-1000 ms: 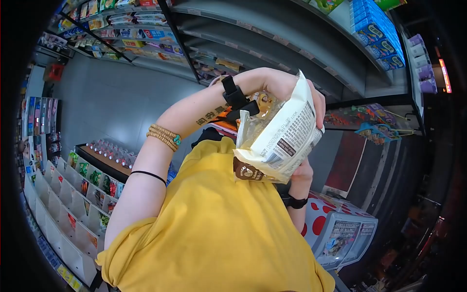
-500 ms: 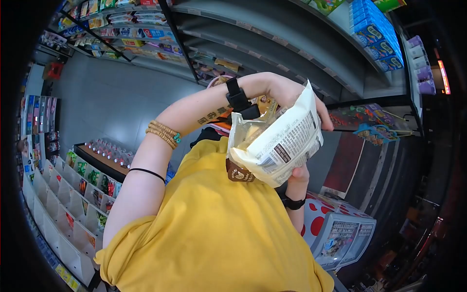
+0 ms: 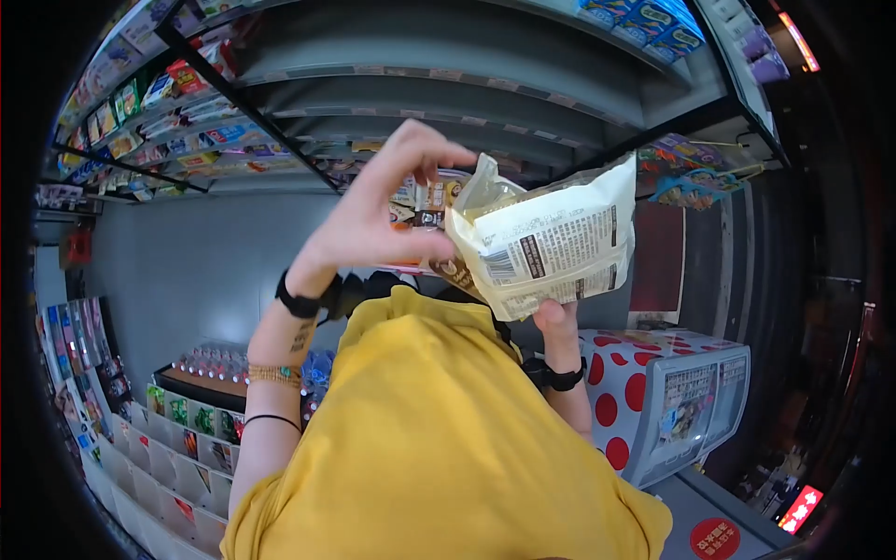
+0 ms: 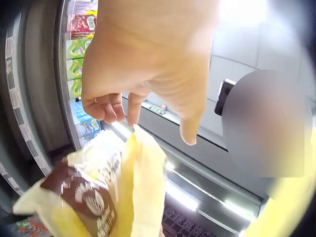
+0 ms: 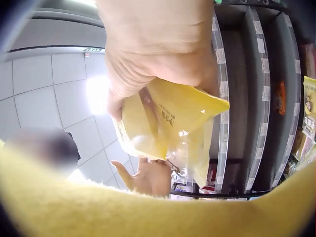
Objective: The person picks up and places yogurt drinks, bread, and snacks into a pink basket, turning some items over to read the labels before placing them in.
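Observation:
A cream snack bag [image 3: 551, 247] with small print, a barcode and a brown front panel is held up before the yellow shirt. My right hand [image 3: 557, 322] grips it from below, the thumb on the printed side. In the right wrist view, that hand [image 5: 160, 59] curls over the bag's yellow-lit end [image 5: 168, 113], which has a clear section. At the bag's other end, my left hand [image 3: 378, 210] has its thumb and index finger spread wide. In the left wrist view, the left hand's fingertips [image 4: 133, 116] are right at the bag's upper edge, the thumb well apart.
Grey shelves [image 3: 439, 89] run ahead, with packaged snacks [image 3: 177, 84] to the left and blue boxes [image 3: 644, 28] at the upper right. A red-dotted chest freezer [image 3: 672, 401] stands at my right. White divided bins [image 3: 177, 467] and a crate of bottles [image 3: 224, 364] are at my left.
My left hand has come from behind the bag's far side back to its left end, fingers spreading apart. The bag has turned more level; the right hand keeps its grip. The view has shifted.

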`<state>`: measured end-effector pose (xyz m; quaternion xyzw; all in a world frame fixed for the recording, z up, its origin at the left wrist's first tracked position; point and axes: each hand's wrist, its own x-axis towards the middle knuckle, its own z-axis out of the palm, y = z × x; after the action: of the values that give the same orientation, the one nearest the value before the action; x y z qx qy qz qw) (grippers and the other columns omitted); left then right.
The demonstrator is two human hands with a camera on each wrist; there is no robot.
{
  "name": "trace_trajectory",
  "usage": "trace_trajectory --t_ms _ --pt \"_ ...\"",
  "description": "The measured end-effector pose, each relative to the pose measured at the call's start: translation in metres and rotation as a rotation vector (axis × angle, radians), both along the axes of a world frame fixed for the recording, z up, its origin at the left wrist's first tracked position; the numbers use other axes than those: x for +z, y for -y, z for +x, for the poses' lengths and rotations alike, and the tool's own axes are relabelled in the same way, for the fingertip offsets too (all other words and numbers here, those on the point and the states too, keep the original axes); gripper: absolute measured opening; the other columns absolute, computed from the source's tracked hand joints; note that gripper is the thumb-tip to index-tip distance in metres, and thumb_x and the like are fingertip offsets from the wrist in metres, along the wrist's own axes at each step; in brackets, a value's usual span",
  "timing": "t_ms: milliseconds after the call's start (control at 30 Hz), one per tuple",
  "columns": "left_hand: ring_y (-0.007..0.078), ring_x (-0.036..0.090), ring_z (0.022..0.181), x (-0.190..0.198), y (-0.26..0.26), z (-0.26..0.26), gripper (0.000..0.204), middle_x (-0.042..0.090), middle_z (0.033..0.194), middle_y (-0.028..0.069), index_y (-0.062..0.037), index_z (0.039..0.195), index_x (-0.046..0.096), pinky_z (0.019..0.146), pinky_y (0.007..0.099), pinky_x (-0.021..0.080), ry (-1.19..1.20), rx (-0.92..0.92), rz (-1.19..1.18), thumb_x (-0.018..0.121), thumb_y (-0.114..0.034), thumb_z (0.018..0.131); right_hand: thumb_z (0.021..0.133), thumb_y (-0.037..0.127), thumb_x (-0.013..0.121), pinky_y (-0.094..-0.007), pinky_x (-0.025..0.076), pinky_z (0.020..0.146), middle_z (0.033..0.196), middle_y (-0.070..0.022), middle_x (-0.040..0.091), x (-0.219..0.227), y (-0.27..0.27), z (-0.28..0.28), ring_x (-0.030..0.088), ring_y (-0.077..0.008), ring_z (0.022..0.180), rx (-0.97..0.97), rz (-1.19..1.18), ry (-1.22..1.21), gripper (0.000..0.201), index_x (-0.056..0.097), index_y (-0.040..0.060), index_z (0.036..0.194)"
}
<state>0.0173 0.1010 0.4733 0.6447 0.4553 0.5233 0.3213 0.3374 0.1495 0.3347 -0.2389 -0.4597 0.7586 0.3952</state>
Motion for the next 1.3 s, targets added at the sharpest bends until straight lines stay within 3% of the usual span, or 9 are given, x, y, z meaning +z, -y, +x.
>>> trace_trajectory --t_ms 200,333,833,933,1033,1133,1233,1300 --pt "0.0260 0.050 0.103 -0.004 0.010 0.052 0.076 0.048 0.110 0.0112 -0.0058 0.126 0.053 0.090 0.0357 0.042 -0.129 0.169 0.075 0.088 -0.031 0.063 0.073 0.033 0.085 -0.0421 0.039 0.109 0.139 -0.0038 0.047 0.000 0.007 -0.012 0.045 -0.0223 0.130 -0.006 0.073 -0.063 0.091 0.033 0.0129 0.145" --pt "0.0267 0.051 0.099 -0.012 0.006 0.060 0.063 0.054 0.104 0.0114 -0.0060 0.120 0.057 0.088 0.0359 0.042 -0.085 0.216 0.100 0.085 -0.025 0.067 0.073 0.033 0.085 -0.0421 0.039 0.109 0.139 -0.0037 0.047 0.000 0.010 -0.013 0.045 -0.0222 0.130 -0.017 0.076 -0.067 0.090 0.034 0.0129 0.145" --pt "0.0243 0.052 0.093 -0.018 0.006 0.075 0.053 0.055 0.095 0.0098 -0.0032 0.116 0.059 0.082 0.0331 0.042 0.076 0.150 0.123 0.080 -0.024 0.072 0.073 0.031 0.085 -0.0424 0.037 0.110 0.139 -0.0022 0.047 -0.007 0.024 0.005 0.045 -0.0221 0.129 -0.080 0.074 -0.055 0.086 0.038 0.0143 0.143" --pt "0.0226 0.052 0.091 -0.020 0.008 0.079 0.050 0.055 0.095 0.0093 -0.0033 0.117 0.060 0.082 0.0316 0.042 0.181 0.126 0.033 0.078 -0.023 0.074 0.073 0.031 0.085 -0.0429 0.037 0.110 0.139 -0.0019 0.047 -0.010 0.027 0.010 0.045 -0.0222 0.130 -0.113 0.078 -0.042 0.086 0.038 0.0148 0.143" --pt "0.0152 0.052 0.100 -0.021 0.013 0.076 0.053 0.054 0.109 0.0069 -0.0027 0.123 0.056 0.089 0.0276 0.041 0.128 0.049 -0.078 0.073 -0.027 0.080 0.073 0.031 0.085 -0.0432 0.037 0.110 0.140 -0.0015 0.047 -0.012 0.033 0.015 0.044 -0.0222 0.130 -0.134 0.065 -0.025 0.086 0.038 0.0150 0.143" --pt "0.0154 0.053 0.102 -0.024 0.015 0.080 0.051 0.054 0.111 0.0070 -0.0027 0.123 0.055 0.091 0.0281 0.041 0.180 0.026 -0.103 0.073 -0.025 0.080 0.073 0.031 0.085 -0.0431 0.037 0.110 0.140 -0.0013 0.047 -0.015 0.037 0.018 0.044 -0.0221 0.130 -0.159 0.072 -0.025 0.086 0.038 0.0149 0.143" --pt "0.0172 0.054 0.088 -0.031 0.010 0.086 0.048 0.057 0.096 0.0074 -0.0038 0.116 0.060 0.078 0.0287 0.044 0.199 0.078 0.043 0.078 -0.024 0.077 0.073 0.031 0.085 -0.0426 0.037 0.110 0.140 -0.0015 0.047 -0.020 0.045 0.028 0.044 -0.0219 0.130 -0.189 0.076 0.014 0.087 0.038 0.0147 0.143" --pt "0.0161 0.055 0.086 -0.034 0.008 0.088 0.049 0.058 0.097 0.0072 -0.0042 0.117 0.059 0.076 0.0279 0.045 0.202 0.062 0.050 0.079 -0.024 0.077 0.073 0.031 0.085 -0.0406 0.039 0.107 0.138 -0.0025 0.048 -0.017 0.049 0.029 0.046 -0.0208 0.127 -0.215 0.074 0.020 0.086 0.038 0.0124 0.142"
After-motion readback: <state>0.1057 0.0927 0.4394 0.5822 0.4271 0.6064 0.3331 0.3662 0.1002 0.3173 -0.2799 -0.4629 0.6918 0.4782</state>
